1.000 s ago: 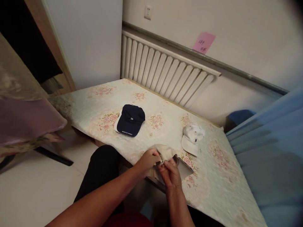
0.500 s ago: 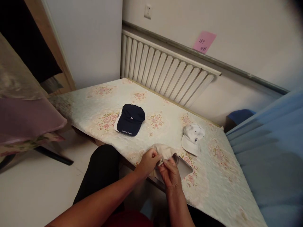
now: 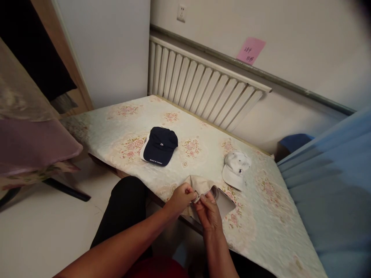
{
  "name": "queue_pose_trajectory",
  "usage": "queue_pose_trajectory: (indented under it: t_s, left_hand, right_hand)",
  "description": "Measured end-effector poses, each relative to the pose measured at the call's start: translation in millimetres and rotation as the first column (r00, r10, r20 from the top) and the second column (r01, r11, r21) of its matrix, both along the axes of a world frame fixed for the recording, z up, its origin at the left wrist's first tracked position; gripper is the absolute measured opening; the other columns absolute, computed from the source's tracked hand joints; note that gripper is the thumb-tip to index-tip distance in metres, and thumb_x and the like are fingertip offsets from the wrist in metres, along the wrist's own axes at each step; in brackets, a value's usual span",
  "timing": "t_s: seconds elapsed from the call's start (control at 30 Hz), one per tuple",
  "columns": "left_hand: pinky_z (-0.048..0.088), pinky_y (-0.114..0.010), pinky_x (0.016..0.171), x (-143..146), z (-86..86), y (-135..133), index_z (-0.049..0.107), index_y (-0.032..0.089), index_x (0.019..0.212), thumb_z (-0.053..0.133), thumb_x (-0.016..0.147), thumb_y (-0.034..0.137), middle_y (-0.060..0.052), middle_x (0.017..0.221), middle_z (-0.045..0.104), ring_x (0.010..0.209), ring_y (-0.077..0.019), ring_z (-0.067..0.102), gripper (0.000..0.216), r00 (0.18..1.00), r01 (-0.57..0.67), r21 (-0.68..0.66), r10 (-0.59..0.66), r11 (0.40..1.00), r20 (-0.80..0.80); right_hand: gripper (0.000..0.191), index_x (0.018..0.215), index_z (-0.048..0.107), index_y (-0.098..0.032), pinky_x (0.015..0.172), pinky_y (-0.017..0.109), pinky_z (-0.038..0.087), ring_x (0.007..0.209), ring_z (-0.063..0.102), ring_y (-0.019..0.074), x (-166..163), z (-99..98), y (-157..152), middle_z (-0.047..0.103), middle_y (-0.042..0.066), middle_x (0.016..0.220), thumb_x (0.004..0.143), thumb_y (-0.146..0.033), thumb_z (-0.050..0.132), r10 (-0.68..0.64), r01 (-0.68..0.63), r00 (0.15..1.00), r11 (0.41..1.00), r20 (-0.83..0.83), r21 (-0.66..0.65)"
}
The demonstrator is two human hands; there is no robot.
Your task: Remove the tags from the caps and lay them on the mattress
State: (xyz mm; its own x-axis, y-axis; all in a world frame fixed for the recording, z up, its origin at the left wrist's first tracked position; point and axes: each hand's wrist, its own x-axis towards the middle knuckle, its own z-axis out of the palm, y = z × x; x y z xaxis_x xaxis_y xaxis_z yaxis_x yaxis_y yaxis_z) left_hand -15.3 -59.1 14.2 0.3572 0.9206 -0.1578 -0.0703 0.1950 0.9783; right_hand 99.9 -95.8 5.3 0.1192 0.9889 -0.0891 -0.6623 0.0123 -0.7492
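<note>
A beige cap [image 3: 203, 184] lies at the near edge of the floral-covered table [image 3: 203, 162], its brim [image 3: 226, 202] pointing right. My left hand [image 3: 181, 199] and my right hand [image 3: 210, 214] meet at the cap's back, both pinching its small strap, fingers closed. Farther back on the table, a navy cap [image 3: 160, 146] rests to the left. A white cap [image 3: 235, 169] sits to the right of it.
A white radiator [image 3: 203, 88] runs along the wall behind the table. A pink note [image 3: 251, 50] is stuck on the wall above it. Blue fabric [image 3: 330, 185] fills the right side. A pink cushion [image 3: 34, 146] is at the left. My dark-trousered leg [image 3: 124, 208] is under the table's edge.
Both hands stay pinched on the beige cap's back strap; the fingers have shifted only slightly. The other caps have not moved.
</note>
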Motion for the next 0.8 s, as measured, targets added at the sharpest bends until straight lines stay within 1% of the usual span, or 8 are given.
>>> queue_pose_trajectory:
  t_s: [0.17, 0.3, 0.37, 0.5, 0.6, 0.7, 0.73, 0.8]
  left_hand:
    - [0.032, -0.021, 0.054, 1.5, -1.9, -0.5, 0.045, 0.018, 0.065, 0.058, 0.070, 0.027, 0.006, 0.057, 0.044, 0.056, -0.0086, 0.041, 0.017, 1.000, -0.008, 0.024, 0.008, 1.000, -0.003]
    - [0.032, -0.021, 0.054, 1.5, -4.6, -2.6, 0.045, 0.018, 0.065, 0.057, 0.071, 0.027, 0.006, 0.057, 0.043, 0.056, -0.0082, 0.041, 0.017, 1.000, -0.018, 0.059, 0.018, 0.998, -0.010]
    - [0.032, -0.021, 0.053, 1.1, -6.2, -3.5, 0.045, 0.018, 0.066, 0.057, 0.072, 0.028, 0.007, 0.056, 0.043, 0.055, -0.0080, 0.042, 0.017, 0.999, -0.027, 0.047, 0.028, 0.999, -0.020]
    - [0.039, -0.023, 0.056, -1.5, -7.1, -3.8, 0.045, 0.018, 0.072, 0.057, 0.074, 0.034, 0.006, 0.060, 0.050, 0.056, -0.0092, 0.050, 0.020, 1.000, -0.008, -0.107, 0.009, 0.994, 0.005]
    - [0.041, -0.024, 0.058, -5.0, -4.7, -2.8, 0.046, 0.018, 0.078, 0.063, 0.071, 0.039, 0.004, 0.064, 0.057, 0.057, -0.0103, 0.054, 0.028, 0.999, 0.042, -0.236, -0.033, 0.971, 0.039]
    - [0.039, -0.022, 0.057, -7.5, -3.6, -0.7, 0.048, 0.017, 0.076, 0.072, 0.064, 0.035, 0.004, 0.062, 0.056, 0.055, -0.0086, 0.053, 0.032, 0.989, 0.054, -0.336, -0.003, 0.940, 0.151]
    - [0.038, -0.022, 0.057, -7.8, -4.4, 0.1, 0.049, 0.016, 0.075, 0.074, 0.061, 0.032, 0.005, 0.062, 0.056, 0.055, -0.0079, 0.052, 0.032, 0.979, 0.056, -0.367, 0.021, 0.929, 0.203]
    - [0.037, -0.021, 0.056, -7.6, -7.6, 1.7, 0.051, 0.015, 0.072, 0.076, 0.057, 0.027, 0.004, 0.062, 0.056, 0.056, -0.0073, 0.052, 0.032, 0.955, 0.073, -0.423, 0.059, 0.903, 0.290]
  right_hand:
    - [0.036, 0.100, 0.066, -0.026, 0.079, 0.024, 0.052, 0.084, 0.065, 0.0135, 0.8, -4.2, 0.9, 0.071, -0.002, 0.095, 0.067, -0.011, 0.070, -0.042, 0.039, 0.997, 0.998, -0.063, -0.044]
    - [0.035, 0.097, 0.067, -0.026, 0.076, 0.022, 0.052, 0.082, 0.066, 0.0120, -0.2, -3.9, 1.0, 0.072, -0.002, 0.096, 0.066, -0.010, 0.069, -0.052, 0.042, 0.994, 0.994, -0.101, -0.099]
    - [0.036, 0.097, 0.067, -0.026, 0.075, 0.021, 0.052, 0.080, 0.066, 0.0113, -0.7, -2.8, 1.2, 0.072, -0.003, 0.094, 0.064, -0.010, 0.071, -0.052, 0.040, 0.993, 0.993, -0.105, -0.115]
    - [0.038, 0.097, 0.066, -0.026, 0.068, 0.021, 0.052, 0.073, 0.065, 0.0108, -1.0, -2.7, 1.5, 0.071, -0.003, 0.085, 0.063, -0.011, 0.072, -0.045, 0.031, 0.993, 0.991, -0.105, -0.130]
    - [0.035, 0.094, 0.065, -0.025, 0.057, 0.020, 0.049, 0.057, 0.058, 0.0084, -1.5, -4.8, 1.4, 0.067, -0.006, 0.072, 0.062, -0.012, 0.073, -0.044, 0.029, 0.993, 0.991, -0.107, -0.133]
    - [0.033, 0.091, 0.065, -0.024, 0.044, 0.019, 0.041, 0.040, 0.042, 0.0059, -2.9, -6.3, 1.6, 0.055, -0.009, 0.056, 0.062, -0.013, 0.073, -0.045, 0.035, 0.996, 0.991, -0.076, -0.132]
    - [0.032, 0.091, 0.064, -0.023, 0.042, 0.020, 0.039, 0.038, 0.040, 0.0058, -3.7, -6.4, 1.7, 0.054, -0.010, 0.055, 0.061, -0.013, 0.073, -0.045, 0.036, 0.997, 0.990, -0.065, -0.135]
    - [0.032, 0.089, 0.064, -0.023, 0.042, 0.020, 0.038, 0.040, 0.040, 0.0062, -5.4, -6.0, 2.3, 0.055, -0.009, 0.057, 0.060, -0.014, 0.073, -0.049, 0.041, 0.997, 0.989, -0.056, -0.143]
